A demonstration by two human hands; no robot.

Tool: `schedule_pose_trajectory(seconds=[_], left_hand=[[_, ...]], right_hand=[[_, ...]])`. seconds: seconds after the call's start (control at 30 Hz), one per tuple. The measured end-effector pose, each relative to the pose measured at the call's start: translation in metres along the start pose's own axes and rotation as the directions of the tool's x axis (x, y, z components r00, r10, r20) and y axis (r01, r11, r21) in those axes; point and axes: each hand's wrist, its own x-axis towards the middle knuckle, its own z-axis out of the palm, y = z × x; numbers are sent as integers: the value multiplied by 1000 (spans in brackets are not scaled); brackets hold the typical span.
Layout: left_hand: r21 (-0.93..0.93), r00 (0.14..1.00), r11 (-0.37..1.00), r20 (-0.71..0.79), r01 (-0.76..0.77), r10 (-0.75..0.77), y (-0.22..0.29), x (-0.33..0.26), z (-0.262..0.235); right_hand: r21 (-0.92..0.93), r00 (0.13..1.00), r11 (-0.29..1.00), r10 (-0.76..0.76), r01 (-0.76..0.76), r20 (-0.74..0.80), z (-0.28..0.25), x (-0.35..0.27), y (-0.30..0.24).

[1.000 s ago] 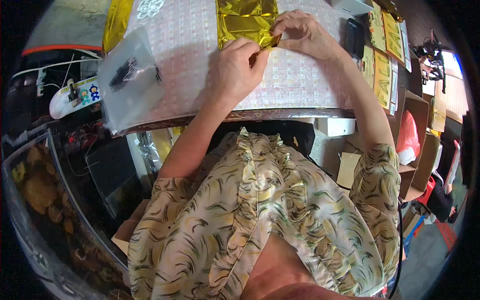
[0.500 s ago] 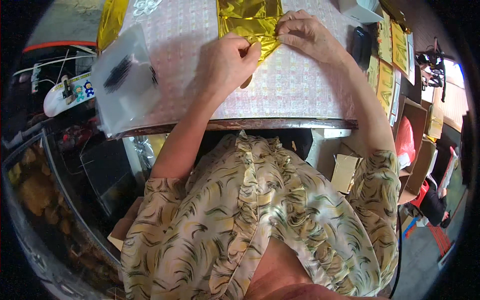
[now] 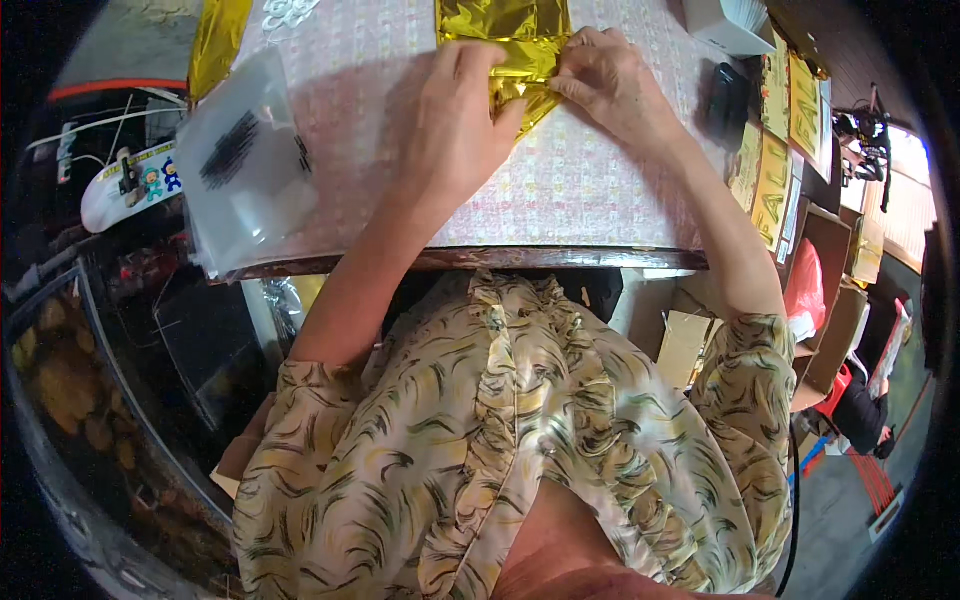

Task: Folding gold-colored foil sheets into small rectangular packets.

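A shiny gold foil piece (image 3: 505,22) lies folded at the table's far middle, its near end narrowing to a corner. My left hand (image 3: 455,130) rests against its left side, thumb spread away from the fingers; the fingertips are partly turned from view. At the right edge of the foil, my right hand (image 3: 612,88) pinches the material between thumb and fingers.
The table (image 3: 580,215) wears a pink and white checked cover. To the left lie a clear plastic bag (image 3: 245,165) with dark thin pieces, more gold foil (image 3: 215,45) and white rings (image 3: 290,14). At right stand a black case (image 3: 722,98), a white box (image 3: 728,25) and yellow printed packages (image 3: 768,185).
My left hand has opened from a pinch, its thumb and fingers now apart, and shifted slightly up and left. My right hand keeps its pinch on the foil's edge.
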Motion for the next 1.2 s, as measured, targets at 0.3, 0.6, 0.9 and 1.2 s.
schedule_pose_trajectory(seconds=[0.3,0.6,0.9,1.2], left_hand=[[291,840,788,164,-542,517,2,-1,-5],[407,805,694,312,-594,505,-6,-5,5],[403,796,687,265,-605,545,-9,-2,9],[295,870,883,446,-365,210,16,14,-15]], right_hand=[[3,997,999,-45,45,-60,8,-1,12],[-48,986,996,-87,81,-140,-1,-17,15],[-137,987,990,-12,-10,-159,1,-20,-2],[-90,946,975,-221,205,-239,19,-39,-15]])
